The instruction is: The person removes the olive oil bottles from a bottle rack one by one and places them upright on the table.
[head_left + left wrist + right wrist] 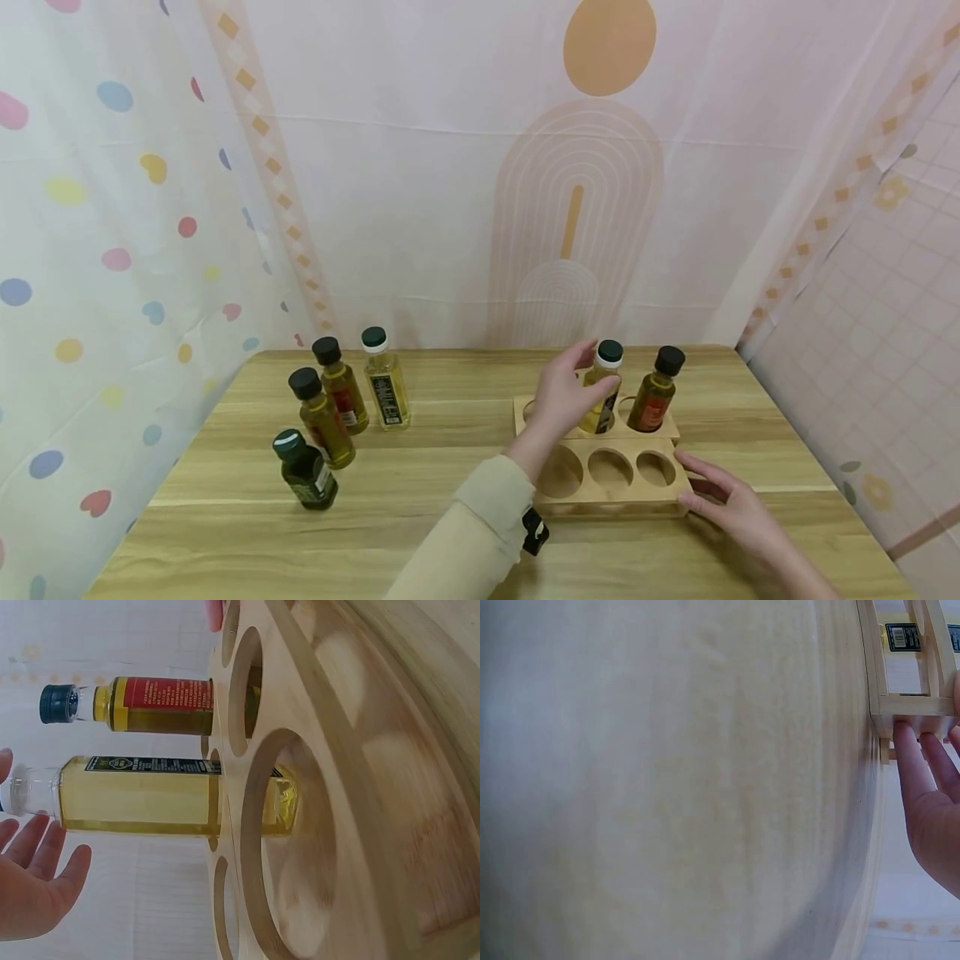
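My left hand (566, 392) is around the neck of an oil bottle (142, 795) with pale yellow oil and a green-and-white cap. Its fingers are spread and loose in the left wrist view; whether they touch the glass I cannot tell. The bottle stands in a back-row hole of the two-step wooden rack (607, 504). Beside it, a darker oil bottle (655, 392) with a red label and black cap sits in the right back hole. My right hand (738, 508) touches the rack's right end, fingertips (905, 739) against the end panel.
On the table's left side stand two red-labelled oil bottles (327, 429) (345, 392), a pale oil bottle (387, 387) and a short dark green bottle (309, 475). The rack's front row shows round holes (609, 469). A patterned curtain (420, 208) hangs behind the wooden table (420, 533).
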The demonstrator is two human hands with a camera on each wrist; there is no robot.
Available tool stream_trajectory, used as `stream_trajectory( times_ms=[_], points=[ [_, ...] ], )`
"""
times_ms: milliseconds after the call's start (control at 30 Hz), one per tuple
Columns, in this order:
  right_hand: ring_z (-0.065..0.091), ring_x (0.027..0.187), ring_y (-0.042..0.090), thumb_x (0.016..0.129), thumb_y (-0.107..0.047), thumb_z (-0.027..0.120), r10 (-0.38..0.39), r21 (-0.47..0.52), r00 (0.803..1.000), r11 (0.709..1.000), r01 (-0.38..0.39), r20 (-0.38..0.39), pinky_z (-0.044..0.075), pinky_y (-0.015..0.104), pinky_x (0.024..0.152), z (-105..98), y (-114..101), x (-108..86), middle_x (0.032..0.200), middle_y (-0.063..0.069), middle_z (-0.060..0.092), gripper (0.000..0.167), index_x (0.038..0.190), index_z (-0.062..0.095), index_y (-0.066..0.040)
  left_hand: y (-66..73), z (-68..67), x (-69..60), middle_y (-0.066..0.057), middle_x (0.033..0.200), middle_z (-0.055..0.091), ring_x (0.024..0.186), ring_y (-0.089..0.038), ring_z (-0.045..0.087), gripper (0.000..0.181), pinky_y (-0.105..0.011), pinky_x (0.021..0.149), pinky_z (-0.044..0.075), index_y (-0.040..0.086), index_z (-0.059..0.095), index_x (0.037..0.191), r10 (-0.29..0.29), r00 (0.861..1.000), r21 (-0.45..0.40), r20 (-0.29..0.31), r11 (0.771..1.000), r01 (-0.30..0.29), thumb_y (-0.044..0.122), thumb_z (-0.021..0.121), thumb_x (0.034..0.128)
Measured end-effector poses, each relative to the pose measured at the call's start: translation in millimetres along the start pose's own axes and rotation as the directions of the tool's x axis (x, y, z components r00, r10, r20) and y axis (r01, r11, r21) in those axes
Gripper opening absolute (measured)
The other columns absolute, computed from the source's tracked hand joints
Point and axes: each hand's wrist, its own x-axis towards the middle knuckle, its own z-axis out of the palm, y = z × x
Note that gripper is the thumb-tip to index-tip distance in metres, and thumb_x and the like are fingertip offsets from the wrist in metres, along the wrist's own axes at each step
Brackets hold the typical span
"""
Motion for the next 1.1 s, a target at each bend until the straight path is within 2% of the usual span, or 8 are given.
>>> stream_trajectory(
  times_ms=[100,167,333,600,833,1100],
  points=[
    [0.056,0.105,-0.004,0.094,-0.008,0.068,-0.014,0.004,1.0,1.0,0.014,0.004,0.055,0.024,0.081,-1,1,-0.3,0.13,-0.023,0.048,0.06,0.145,0.042,0.008,0.1,3.0,2.7,-0.006,0.12,0.068,0.112,-0.02,0.062,0.059,-0.039,0.097,0.05,0.011,0.058,0.138,-0.012,1.0,-0.026,-0.022,1.0,0.012,0.019,0.081,0.0846],
    [0.055,0.105,-0.005,0.094,-0.008,0.067,-0.019,0.009,1.0,1.0,0.019,0.01,0.055,0.023,0.081,-1,2,-0.4,0.128,-0.029,0.046,0.059,0.145,0.041,0.008,-0.1,4.6,4.3,-0.007,0.118,0.068,0.111,-0.02,0.063,0.058,-0.041,0.096,0.051,0.01,0.058,0.137,-0.018,0.999,-0.045,-0.033,0.999,0.016,0.017,0.081,0.0841],
    [0.054,0.106,-0.005,0.095,-0.008,0.066,-0.026,0.012,0.999,1.0,0.025,0.019,0.055,0.023,0.081,-2,3,-0.2,0.129,-0.031,0.045,0.059,0.145,0.041,0.008,-1.3,7.3,7.9,-0.007,0.114,0.069,0.108,-0.019,0.063,0.056,-0.042,0.095,0.051,0.009,0.06,0.136,-0.018,0.999,-0.083,-0.045,0.996,0.014,0.012,0.081,0.0837],
    [0.056,0.105,-0.003,0.095,-0.007,0.066,-0.03,0.022,0.999,0.999,0.03,0.02,0.055,0.024,0.081,-1,4,-0.6,0.128,-0.032,0.046,0.059,0.146,0.04,0.008,-1.0,9.9,12.3,-0.008,0.111,0.07,0.104,-0.017,0.064,0.049,-0.038,0.091,0.054,0.006,0.063,0.131,-0.01,0.998,-0.119,-0.055,0.993,0.003,0.008,0.079,0.0844],
    [0.057,0.105,-0.003,0.095,-0.006,0.066,-0.024,0.042,0.999,0.999,0.023,0.027,0.055,0.024,0.081,0,3,-1.0,0.128,-0.033,0.046,0.06,0.146,0.039,0.009,1.7,11.1,10.8,-0.005,0.108,0.07,0.099,-0.014,0.064,0.039,-0.024,0.083,0.054,0.005,0.069,0.122,-0.013,0.998,-0.135,-0.064,0.991,0.004,0.004,0.078,0.0843],
    [0.057,0.104,-0.002,0.094,-0.007,0.066,-0.023,0.027,1.0,0.999,0.023,0.011,0.055,0.023,0.081,-1,5,0.0,0.128,-0.033,0.045,0.06,0.146,0.04,0.008,9.0,6.9,8.3,-0.008,0.114,0.069,0.105,-0.016,0.064,0.039,-0.027,0.089,0.054,0.004,0.068,0.122,0.024,0.999,-0.16,-0.04,0.987,-0.03,0.001,0.077,0.0847]
  ],
)
